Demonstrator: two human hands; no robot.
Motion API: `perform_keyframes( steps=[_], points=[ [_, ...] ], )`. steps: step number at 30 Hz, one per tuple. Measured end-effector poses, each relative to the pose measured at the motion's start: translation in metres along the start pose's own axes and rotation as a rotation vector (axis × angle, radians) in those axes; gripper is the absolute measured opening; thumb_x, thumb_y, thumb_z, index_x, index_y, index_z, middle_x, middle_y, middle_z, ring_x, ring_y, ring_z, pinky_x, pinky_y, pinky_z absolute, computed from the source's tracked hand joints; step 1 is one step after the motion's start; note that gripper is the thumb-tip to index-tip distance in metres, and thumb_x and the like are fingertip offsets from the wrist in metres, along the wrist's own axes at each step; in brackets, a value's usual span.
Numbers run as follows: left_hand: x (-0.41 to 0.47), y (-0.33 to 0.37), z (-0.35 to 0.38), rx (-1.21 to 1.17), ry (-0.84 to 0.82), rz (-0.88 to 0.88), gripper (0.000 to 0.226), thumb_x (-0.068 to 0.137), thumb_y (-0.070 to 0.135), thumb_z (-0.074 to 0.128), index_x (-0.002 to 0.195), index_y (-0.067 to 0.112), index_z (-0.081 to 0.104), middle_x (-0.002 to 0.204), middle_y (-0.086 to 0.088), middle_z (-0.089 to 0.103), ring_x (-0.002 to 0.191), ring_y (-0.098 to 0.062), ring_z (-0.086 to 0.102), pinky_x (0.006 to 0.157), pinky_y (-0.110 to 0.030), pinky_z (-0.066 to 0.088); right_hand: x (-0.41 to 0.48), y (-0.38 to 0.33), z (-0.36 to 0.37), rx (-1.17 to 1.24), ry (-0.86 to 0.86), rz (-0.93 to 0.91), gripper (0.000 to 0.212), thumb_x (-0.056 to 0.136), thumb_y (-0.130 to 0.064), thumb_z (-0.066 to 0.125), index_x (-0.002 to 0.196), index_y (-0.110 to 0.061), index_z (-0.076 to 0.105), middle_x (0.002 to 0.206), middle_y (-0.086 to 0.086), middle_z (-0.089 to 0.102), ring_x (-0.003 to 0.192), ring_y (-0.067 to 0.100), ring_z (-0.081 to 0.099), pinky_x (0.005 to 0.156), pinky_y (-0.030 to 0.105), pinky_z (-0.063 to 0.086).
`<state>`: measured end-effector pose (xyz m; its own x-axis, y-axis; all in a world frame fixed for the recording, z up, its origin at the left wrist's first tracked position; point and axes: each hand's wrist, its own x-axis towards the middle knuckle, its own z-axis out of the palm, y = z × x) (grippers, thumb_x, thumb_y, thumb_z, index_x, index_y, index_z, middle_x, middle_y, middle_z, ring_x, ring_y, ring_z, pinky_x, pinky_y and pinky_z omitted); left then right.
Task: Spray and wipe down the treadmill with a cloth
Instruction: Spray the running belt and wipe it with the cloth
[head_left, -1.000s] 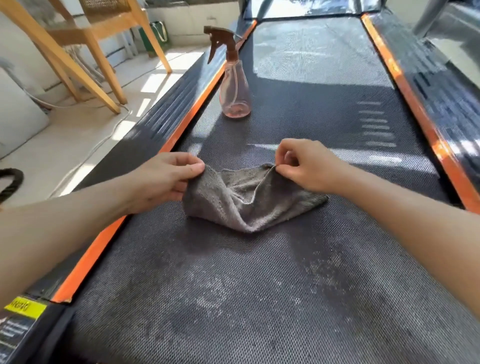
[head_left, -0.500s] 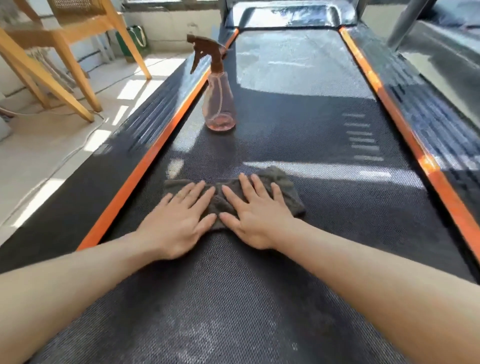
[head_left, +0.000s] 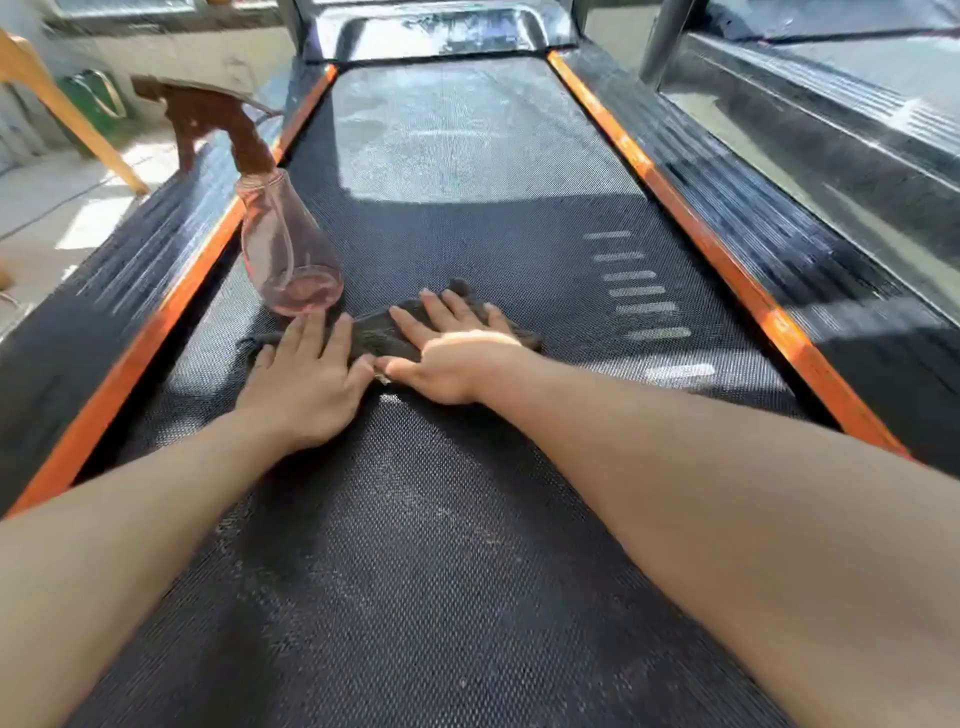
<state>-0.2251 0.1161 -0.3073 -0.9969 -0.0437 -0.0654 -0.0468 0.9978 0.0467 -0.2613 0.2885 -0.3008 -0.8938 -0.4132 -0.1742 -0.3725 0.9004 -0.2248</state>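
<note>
1. We note both hands flat on a dark grey cloth (head_left: 376, 332), which lies crosswise on the treadmill belt (head_left: 441, 519), roughly mid-length and a little left of centre.
2. Left hand (head_left: 306, 387): palm down, fingers straight and slightly spread, pressing the left end of the cloth.
3. Right hand (head_left: 452, 358): also palm down with fingers straight, covering the cloth's right half. Sunlight falls across its back.
4. The hands sit side by side, thumbs pointing inward and close together (we cannot tell whether the thumbs touch). Neither hand curls round the cloth.
5. A pink-tinted spray bottle (head_left: 283, 249) with a brown trigger head stands on the belt just beyond the left fingertips, close to the left orange strip (head_left: 156, 322). It reads as leaning in this wide view. We cannot tell whether it touches the fingers or the cloth.
6. A row of short pale dashes (head_left: 634, 291) marks the belt to the right of the cloth, towards the right orange strip (head_left: 727, 260).
7. The near belt shows pale dusty patches.
8. A wooden chair leg (head_left: 67, 114) stands on the floor off to the left.
</note>
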Motion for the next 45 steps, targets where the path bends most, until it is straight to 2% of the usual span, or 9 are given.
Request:
perform_keyframes(
  steps=[6,9,18,22,25,29,33,38,45],
  points=[
    [0.053,0.159,0.0,-0.035,-0.071,0.282,0.065,0.101,0.053,0.02,0.156,0.025,0.002,0.164,-0.003,-0.008,0.15,-0.02,-0.008,0.12,-0.047,-0.003,-0.033,0.153,-0.037,-0.131,-0.025,0.364,0.082,0.088,-0.081,0.019,0.156,-0.042,-0.006,0.165,-0.004,-0.016,0.152,0.016,-0.013,0.12,0.05,-0.004],
    [0.058,0.204,0.001,-0.074,-0.105,0.352,0.065,0.101,0.052,0.02,0.156,0.026,0.0,0.164,-0.003,-0.01,0.15,-0.021,-0.011,0.12,-0.048,-0.005,-0.052,0.184,-0.039,-0.096,-0.025,0.465,0.079,0.092,-0.076,0.019,0.156,-0.039,-0.008,0.165,-0.004,-0.018,0.152,0.015,-0.013,0.121,0.049,-0.003],
    [-0.02,0.194,0.006,0.03,-0.144,0.645,0.067,0.095,0.055,0.013,0.155,0.03,-0.002,0.164,-0.002,-0.006,0.151,-0.022,-0.005,0.121,-0.047,0.003,-0.161,0.155,-0.016,-0.13,-0.07,0.385,0.087,0.088,-0.075,0.019,0.158,-0.028,-0.005,0.165,0.014,-0.013,0.152,0.03,-0.01,0.121,0.046,-0.003],
    [-0.1,0.188,0.014,0.016,-0.13,0.781,0.068,0.094,0.057,0.009,0.155,0.03,-0.007,0.163,-0.002,-0.012,0.15,-0.021,-0.012,0.119,-0.044,-0.008,-0.244,0.125,0.004,-0.143,-0.148,0.336,0.088,0.082,-0.078,0.005,0.151,-0.032,-0.026,0.159,0.011,-0.03,0.149,0.027,-0.026,0.123,0.046,-0.004],
    [-0.144,0.183,0.017,0.007,-0.132,0.85,0.074,0.086,0.059,-0.002,0.154,0.032,-0.007,0.163,0.001,-0.015,0.149,-0.018,-0.015,0.113,-0.038,-0.015,-0.285,0.114,0.016,-0.134,-0.165,0.324,0.083,0.067,-0.083,-0.01,0.13,-0.042,-0.045,0.15,0.003,-0.046,0.142,0.02,-0.039,0.122,0.043,-0.009],
    [-0.128,0.182,0.017,0.022,-0.082,0.808,0.069,0.092,0.06,0.006,0.154,0.033,-0.005,0.163,0.008,-0.013,0.149,-0.013,-0.012,0.119,-0.04,-0.007,-0.266,0.123,0.016,-0.081,-0.128,0.351,0.086,0.066,-0.088,-0.006,0.133,-0.047,-0.042,0.152,0.001,-0.045,0.142,0.021,-0.039,0.12,0.05,-0.009],
    [-0.074,0.183,0.012,0.04,-0.079,0.634,0.064,0.1,0.054,0.018,0.156,0.028,0.0,0.164,0.004,-0.004,0.15,-0.017,-0.004,0.122,-0.045,0.002,-0.203,0.143,0.001,-0.056,-0.047,0.39,0.102,0.067,-0.087,0.006,0.155,-0.038,-0.013,0.163,0.005,-0.024,0.149,0.027,-0.022,0.118,0.054,-0.005],
    [-0.027,0.158,0.0,0.02,-0.075,0.473,0.061,0.101,0.045,0.02,0.156,0.022,0.004,0.165,0.001,0.001,0.151,-0.019,0.002,0.12,-0.047,0.011,-0.115,0.126,-0.009,-0.057,0.016,0.427,0.091,0.084,-0.083,0.021,0.156,-0.035,-0.008,0.164,0.01,-0.018,0.15,0.031,-0.019,0.117,0.058,-0.01],
    [-0.033,-0.013,-0.009,0.024,-0.145,0.05,0.066,0.1,0.033,0.03,0.156,0.011,0.003,0.163,-0.013,-0.001,0.151,-0.024,0.0,0.122,-0.04,0.006,-0.042,-0.05,0.025,0.04,0.007,-0.003,0.073,0.099,-0.057,0.028,0.159,-0.024,0.001,0.165,0.01,-0.014,0.151,0.028,-0.017,0.118,0.055,-0.009]
  ],
)
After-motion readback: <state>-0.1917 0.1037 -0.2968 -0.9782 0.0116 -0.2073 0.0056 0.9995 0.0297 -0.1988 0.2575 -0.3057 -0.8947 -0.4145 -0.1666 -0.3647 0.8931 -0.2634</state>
